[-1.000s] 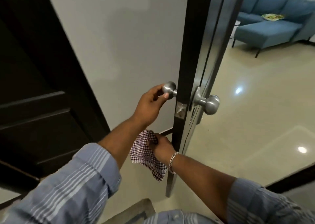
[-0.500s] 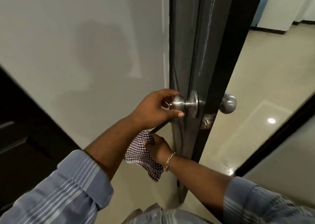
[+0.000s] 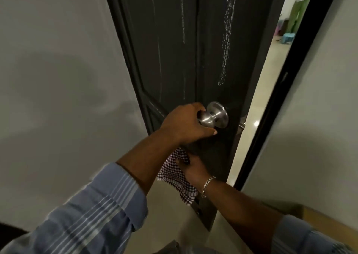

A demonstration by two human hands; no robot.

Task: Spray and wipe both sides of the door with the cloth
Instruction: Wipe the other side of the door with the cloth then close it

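The dark door (image 3: 174, 50) fills the upper middle of the view, standing nearly closed against its black frame (image 3: 286, 83). White streaks of spray run down its face. My left hand (image 3: 186, 124) is wrapped around the round steel knob (image 3: 208, 118). Just below it, my right hand (image 3: 190, 168), with a chain bracelet at the wrist, grips a red-and-white checked cloth (image 3: 174, 176) that hangs down beside the door.
Grey walls (image 3: 58, 79) flank the door on both sides. Through the narrow gap on the right I see a glossy beige floor (image 3: 259, 102) and a small blue stool (image 3: 287, 38) far off. A cardboard edge (image 3: 319, 217) shows at lower right.
The door has swung from edge-on and open to nearly closed, so its sprayed face now shows. My left hand stayed on the knob; my right hand kept the cloth.
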